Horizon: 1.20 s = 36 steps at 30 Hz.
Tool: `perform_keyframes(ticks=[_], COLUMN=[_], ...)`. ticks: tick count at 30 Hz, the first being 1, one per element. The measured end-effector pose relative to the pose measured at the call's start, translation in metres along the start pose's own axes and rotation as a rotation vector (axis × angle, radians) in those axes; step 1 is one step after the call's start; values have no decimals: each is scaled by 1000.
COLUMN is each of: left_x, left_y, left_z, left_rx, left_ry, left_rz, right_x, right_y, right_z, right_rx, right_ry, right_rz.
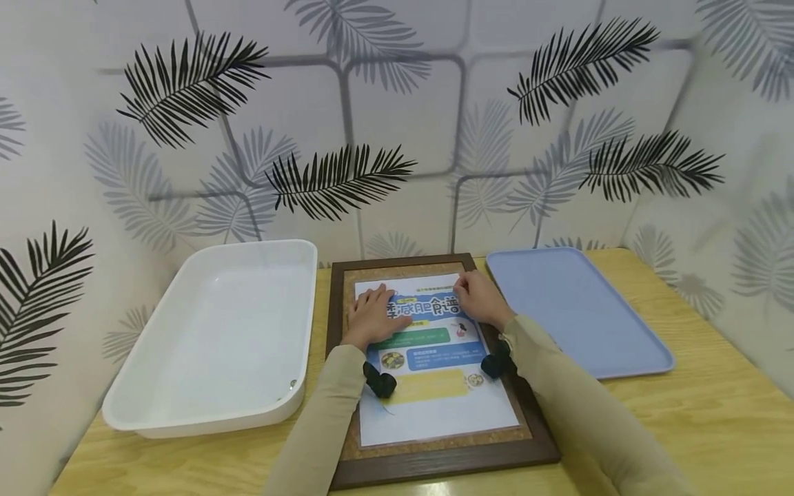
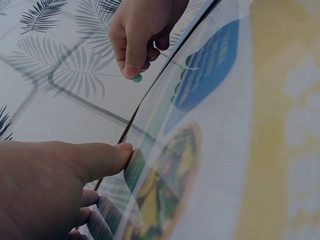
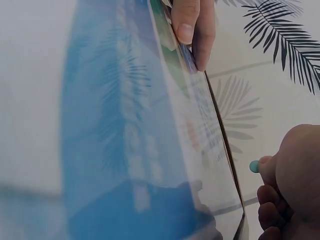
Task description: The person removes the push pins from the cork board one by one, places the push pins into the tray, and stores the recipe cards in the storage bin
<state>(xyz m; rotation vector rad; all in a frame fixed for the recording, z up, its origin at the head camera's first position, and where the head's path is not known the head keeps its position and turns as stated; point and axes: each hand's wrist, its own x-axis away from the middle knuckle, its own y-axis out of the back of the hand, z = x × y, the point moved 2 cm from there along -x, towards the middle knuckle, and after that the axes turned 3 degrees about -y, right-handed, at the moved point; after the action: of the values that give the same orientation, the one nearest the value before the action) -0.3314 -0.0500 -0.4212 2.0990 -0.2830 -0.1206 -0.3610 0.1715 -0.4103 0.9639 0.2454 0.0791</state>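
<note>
A laminated sheet with printed Chinese text and food pictures lies on a cork board in a dark brown frame. Over its upper left part my left hand rests with fingers spread, and in the left wrist view the thumb presses on the glossy surface. My right hand is at the sheet's upper right corner. Between its thumb and curled fingers it pinches a small teal push pin, whose round head alone shows. That push pin also appears in the left wrist view, close over the board.
On the left of the wooden table stands a deep white basin. A shallow lavender tray lies to the right, close beside the frame. Behind them rises a leaf-patterned wall. Each wrist carries a small black device.
</note>
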Motion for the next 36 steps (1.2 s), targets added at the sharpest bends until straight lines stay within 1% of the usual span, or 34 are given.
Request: perform_keyframes(ticks=[3, 12, 16, 19, 21, 25, 29, 36], left_x=[-1, -1, -1, -1, -1, -1, 0, -1], left_y=[-1, 0, -1, -1, -1, 0, 1, 0], left_z=[1, 2, 2, 2, 1, 1, 1, 1], left_rx=[0, -28, -30, -27, -28, -20, -16, -12], left_ry=[-3, 7, -1, -4, -4, -4, -5, -2], left_rz=[-2, 4, 2, 3, 5, 10, 10, 16], right_x=[4, 9, 11, 13, 14, 18, 21, 29], right_y=[2, 9, 12, 15, 17, 21, 27, 39], right_z=[-3, -9, -14, -18, -21, -25, -29, -46], right_rx=[5, 15, 13, 13, 18, 31, 36, -1], right_ry=[-41, -116, -146, -145, -126, -88, -79, -144], right_rz=[2, 17, -4, -44, -73, -88, -72, -20])
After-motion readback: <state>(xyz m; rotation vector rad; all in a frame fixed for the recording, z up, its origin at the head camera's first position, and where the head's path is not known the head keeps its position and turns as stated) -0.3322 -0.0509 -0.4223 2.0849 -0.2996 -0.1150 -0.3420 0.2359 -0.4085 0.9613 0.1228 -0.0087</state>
